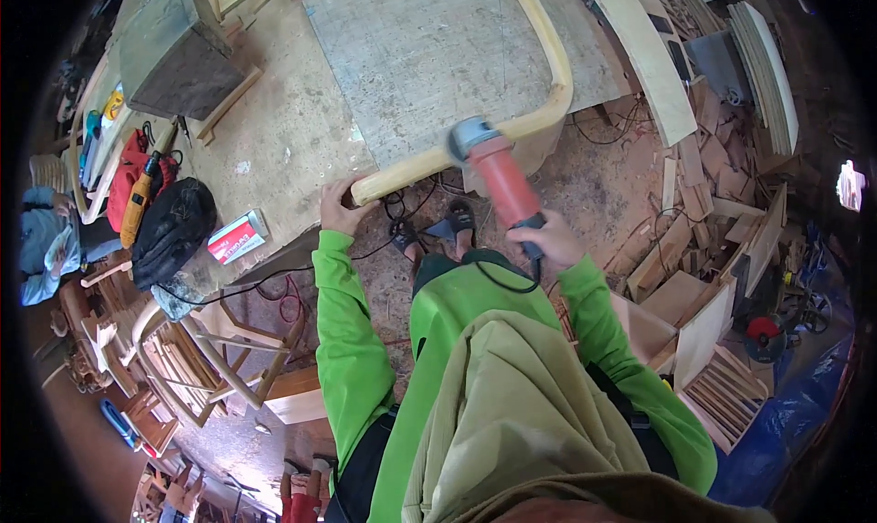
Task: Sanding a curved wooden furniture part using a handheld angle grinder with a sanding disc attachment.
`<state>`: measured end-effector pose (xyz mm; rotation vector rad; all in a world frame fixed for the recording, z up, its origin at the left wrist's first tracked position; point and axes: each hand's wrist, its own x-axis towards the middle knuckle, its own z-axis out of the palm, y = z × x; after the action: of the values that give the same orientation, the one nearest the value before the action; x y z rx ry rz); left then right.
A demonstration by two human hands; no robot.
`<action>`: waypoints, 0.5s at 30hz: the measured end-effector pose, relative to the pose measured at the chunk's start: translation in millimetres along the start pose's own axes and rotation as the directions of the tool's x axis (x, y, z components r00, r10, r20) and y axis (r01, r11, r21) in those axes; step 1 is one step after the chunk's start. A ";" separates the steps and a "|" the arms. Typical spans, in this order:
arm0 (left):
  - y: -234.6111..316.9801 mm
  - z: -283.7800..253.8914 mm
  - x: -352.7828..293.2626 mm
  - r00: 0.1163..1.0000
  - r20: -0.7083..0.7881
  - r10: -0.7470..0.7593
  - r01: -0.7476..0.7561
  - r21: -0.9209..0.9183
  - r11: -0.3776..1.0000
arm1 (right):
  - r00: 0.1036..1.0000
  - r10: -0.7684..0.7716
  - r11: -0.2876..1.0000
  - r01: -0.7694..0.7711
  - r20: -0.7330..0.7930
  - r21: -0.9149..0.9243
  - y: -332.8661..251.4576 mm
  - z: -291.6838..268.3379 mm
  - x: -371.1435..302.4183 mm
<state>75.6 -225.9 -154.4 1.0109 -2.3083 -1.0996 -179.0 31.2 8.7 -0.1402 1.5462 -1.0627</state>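
Observation:
A long curved wooden rail [429, 164] lies along the front edge of the workbench and bends away from me on the right. Around its near left end my left hand [343, 208] is closed, some fingers hidden behind the wood. My right hand [554, 238] grips the dark rear handle of a red angle grinder [504, 180]. The grinder's grey head sits at the rail, overlapping it in view; whether its disc touches the wood, I cannot tell. A black cord loops from the handle past my green apron.
A worn plywood workbench [283, 148] carries a wooden block [183, 62], a yellow-orange power tool [139, 203], a black cloth bundle [174, 231] and a red-and-white box [239, 238]. Cables lie on the floor near my sandals. Wood offcuts [671, 249] are heaped at right; another person [50, 249] is far left.

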 end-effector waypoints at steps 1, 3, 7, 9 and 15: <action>0.0 -0.5 -0.3 1.000 0.002 0.001 -0.001 0.001 1.000 | 0.998 0.007 1.000 -0.005 -0.058 0.024 -2.5 -11.5 -0.1; -1.3 0.7 0.2 1.000 -0.003 -0.003 0.003 -0.009 1.000 | 0.993 0.010 0.999 -0.005 -0.116 0.044 -6.1 -38.0 4.3; -6.4 3.4 -1.8 1.000 -0.024 0.017 -0.017 -0.025 1.000 | 0.983 -0.029 0.998 0.037 -0.182 0.045 -11.9 -66.3 15.2; -5.7 3.4 -1.2 1.000 -0.022 0.015 -0.016 -0.026 1.000 | 0.982 -0.016 0.998 0.029 -0.186 0.064 -10.3 -65.8 17.0; -2.0 2.5 1.1 1.000 0.013 0.003 -0.003 -0.006 1.000 | 1.000 0.011 0.997 -0.010 -0.015 0.071 3.3 -6.6 5.0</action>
<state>74.2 -226.4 -157.5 0.9999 -2.3145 -1.1150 -184.5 33.5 2.1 -0.0754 1.5196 -1.1111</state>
